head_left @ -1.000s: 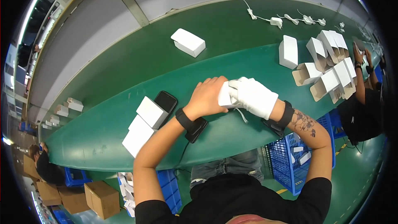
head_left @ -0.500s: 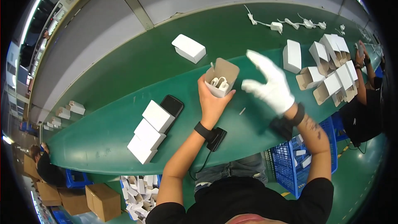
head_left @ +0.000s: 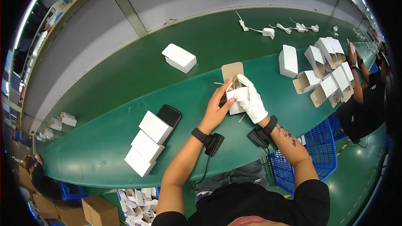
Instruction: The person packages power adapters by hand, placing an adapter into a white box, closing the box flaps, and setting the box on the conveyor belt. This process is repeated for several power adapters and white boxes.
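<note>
My bare left hand (head_left: 217, 108) grips the left side of a small white box (head_left: 237, 107) above the green table. The box's lid flap stands up, its brownish inside facing me. Looped white cable (head_left: 235, 84) shows in the box mouth; the plug seen there earlier is mostly hidden by my fingers. Around the right side of the same box curls my right hand (head_left: 250, 101) in a white glove, its fingertips at the opening. Both wrists carry a black strap with a small black device and a cord.
Three white boxes (head_left: 145, 145) lie in a row beside a black phone (head_left: 169, 116). Another closed box (head_left: 179, 58) lies beyond. Several open boxes (head_left: 323, 87) sit right, near a co-worker's arm. White chargers (head_left: 268, 32) line the far side. Blue basket (head_left: 320, 144) stands below the table edge.
My gloved right hand has come in from the right onto the box. The box has shifted slightly right and lower in my left hand. The whole view has turned a little.
</note>
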Demonstrator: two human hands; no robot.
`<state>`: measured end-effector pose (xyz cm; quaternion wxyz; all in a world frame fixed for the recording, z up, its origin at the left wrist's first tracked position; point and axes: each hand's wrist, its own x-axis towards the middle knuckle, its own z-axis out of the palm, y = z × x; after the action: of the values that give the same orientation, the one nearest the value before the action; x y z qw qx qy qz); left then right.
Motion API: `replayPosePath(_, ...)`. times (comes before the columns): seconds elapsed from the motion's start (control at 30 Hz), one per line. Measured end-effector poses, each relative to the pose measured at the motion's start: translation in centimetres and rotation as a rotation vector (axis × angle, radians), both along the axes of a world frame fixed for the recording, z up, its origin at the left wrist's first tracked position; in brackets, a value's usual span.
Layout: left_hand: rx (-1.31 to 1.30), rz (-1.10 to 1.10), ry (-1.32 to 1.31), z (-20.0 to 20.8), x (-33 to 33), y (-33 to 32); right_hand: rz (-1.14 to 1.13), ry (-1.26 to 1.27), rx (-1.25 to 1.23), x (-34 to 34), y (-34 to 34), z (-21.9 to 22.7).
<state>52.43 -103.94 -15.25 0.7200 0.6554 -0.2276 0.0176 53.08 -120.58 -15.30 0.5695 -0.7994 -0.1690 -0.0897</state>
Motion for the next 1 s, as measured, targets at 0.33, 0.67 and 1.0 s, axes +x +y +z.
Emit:
replayPosePath(0.33, 0.271, -0.045, -0.119, 0.3, 0.8, -0.3, 0.033, 0.062, 0.146, -1.1, -0.8, 0.6)
replayPosePath(0.67, 0.038, 0.305, -0.123, 1.1, 0.4, -1.3, 0.174, -0.058, 0.06, 2.0, -4.4, 2.3)
replayPosePath(1.0, 0.445, 0.231, 0.0, 0.8, -1.1, -2.4, 0.164, -0.045, -0.325, -0.5, -2.9, 5.4)
